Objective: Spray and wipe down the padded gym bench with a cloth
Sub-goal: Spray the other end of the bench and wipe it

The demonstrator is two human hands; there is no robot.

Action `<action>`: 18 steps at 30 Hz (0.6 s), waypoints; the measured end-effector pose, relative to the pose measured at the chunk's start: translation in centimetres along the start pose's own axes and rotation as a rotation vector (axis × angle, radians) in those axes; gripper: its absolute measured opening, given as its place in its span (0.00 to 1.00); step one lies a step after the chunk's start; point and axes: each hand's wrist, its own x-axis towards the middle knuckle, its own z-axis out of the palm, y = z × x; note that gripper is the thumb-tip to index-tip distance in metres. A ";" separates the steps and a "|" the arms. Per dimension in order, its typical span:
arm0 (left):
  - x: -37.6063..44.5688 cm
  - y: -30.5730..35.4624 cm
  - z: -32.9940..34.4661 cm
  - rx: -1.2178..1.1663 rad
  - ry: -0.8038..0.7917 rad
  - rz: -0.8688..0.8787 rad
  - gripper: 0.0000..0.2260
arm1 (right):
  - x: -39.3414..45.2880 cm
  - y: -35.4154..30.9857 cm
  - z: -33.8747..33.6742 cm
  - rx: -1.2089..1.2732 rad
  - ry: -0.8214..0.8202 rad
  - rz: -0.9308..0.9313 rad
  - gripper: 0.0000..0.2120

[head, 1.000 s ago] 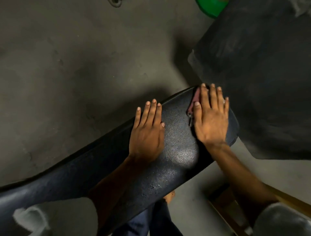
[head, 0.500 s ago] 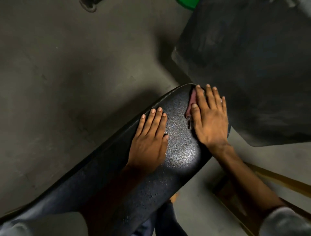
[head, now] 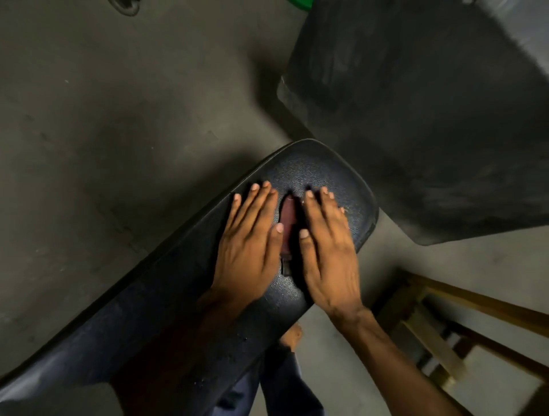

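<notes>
The black padded bench (head: 315,172) runs from the lower left up to the centre of the head view, its rounded end near the middle. My left hand (head: 249,246) lies flat on the pad with straight fingers. My right hand (head: 326,252) lies flat beside it, pressing on a reddish cloth (head: 287,225); only a narrow strip of the cloth shows between the two hands, the remainder is hidden under my right palm. No spray bottle is in view.
A large dark rubber mat (head: 416,118) lies on the grey concrete floor (head: 118,118) past the bench's end. A wooden frame (head: 445,341) stands at the lower right. A green object (head: 300,3) peeks in at the top edge. My leg (head: 282,386) shows below the bench.
My right hand has slid the cloth back from the bench's far end toward my left hand. The two hands now lie close together. The camera view has shifted.
</notes>
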 end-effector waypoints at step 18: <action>-6.7 3.2 1.4 0.454 -0.136 -0.200 0.30 | 0.8 1.8 1.5 -0.219 -0.133 -0.244 0.27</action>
